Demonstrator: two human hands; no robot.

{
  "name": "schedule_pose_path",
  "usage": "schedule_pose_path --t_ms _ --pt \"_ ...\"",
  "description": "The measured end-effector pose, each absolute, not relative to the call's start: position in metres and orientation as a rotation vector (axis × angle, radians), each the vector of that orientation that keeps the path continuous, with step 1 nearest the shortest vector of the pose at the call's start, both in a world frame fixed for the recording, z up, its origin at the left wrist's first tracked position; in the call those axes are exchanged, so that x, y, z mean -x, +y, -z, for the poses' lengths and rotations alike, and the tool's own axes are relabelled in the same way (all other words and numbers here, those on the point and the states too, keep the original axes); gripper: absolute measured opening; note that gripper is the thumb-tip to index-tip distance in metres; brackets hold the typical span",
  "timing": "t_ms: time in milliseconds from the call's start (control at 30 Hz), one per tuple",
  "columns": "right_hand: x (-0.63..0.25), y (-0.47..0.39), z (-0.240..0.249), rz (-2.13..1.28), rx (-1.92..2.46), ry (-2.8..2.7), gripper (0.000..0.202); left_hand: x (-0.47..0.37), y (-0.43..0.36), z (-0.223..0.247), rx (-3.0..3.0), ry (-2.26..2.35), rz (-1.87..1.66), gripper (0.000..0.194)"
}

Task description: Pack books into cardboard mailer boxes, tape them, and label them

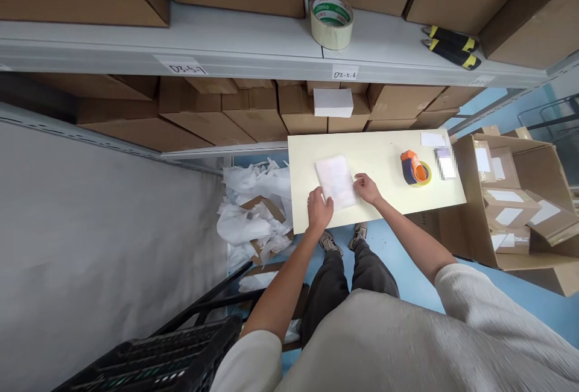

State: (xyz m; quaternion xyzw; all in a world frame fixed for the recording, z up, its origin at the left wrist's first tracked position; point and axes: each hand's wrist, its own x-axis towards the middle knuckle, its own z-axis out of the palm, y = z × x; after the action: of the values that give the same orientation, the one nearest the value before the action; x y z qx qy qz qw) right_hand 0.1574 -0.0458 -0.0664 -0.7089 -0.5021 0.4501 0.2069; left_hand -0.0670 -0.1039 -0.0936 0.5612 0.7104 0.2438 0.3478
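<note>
pale tee (pixel 380 344) closest, left hand (pixel 320 210) and right hand (pixel 367 189) at whitish packet (pixel 337 180), cream tabletop (pixel 375 157), can't tell if gripping tbh

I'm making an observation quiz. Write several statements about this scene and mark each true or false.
1. The left hand touches the whitish packet. True.
2. The right hand holds the orange tape dispenser. False: that hand is at the packet's edge.
3. The green-cored tape roll sits on the shelf. True.
4. The large open carton stands left of the table. False: it stands to its right.
5. Smaller boxes lie inside the carton. True.
</note>
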Motion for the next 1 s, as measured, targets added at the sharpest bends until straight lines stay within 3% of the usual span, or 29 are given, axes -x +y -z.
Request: schedule_pose_path --t_ms 667,1000 --pt "-0.056 -0.004 0.071 -1.209 1.990 -1.259 0.032 0.109 -0.081 0.071 -1.440 1.940 -0.433 0.062" --pt "-0.021 0.036 0.077 -1.206 1.968 -1.201 0.026 0.142 -0.047 0.076 -1.439 1.887 -0.636 0.051"
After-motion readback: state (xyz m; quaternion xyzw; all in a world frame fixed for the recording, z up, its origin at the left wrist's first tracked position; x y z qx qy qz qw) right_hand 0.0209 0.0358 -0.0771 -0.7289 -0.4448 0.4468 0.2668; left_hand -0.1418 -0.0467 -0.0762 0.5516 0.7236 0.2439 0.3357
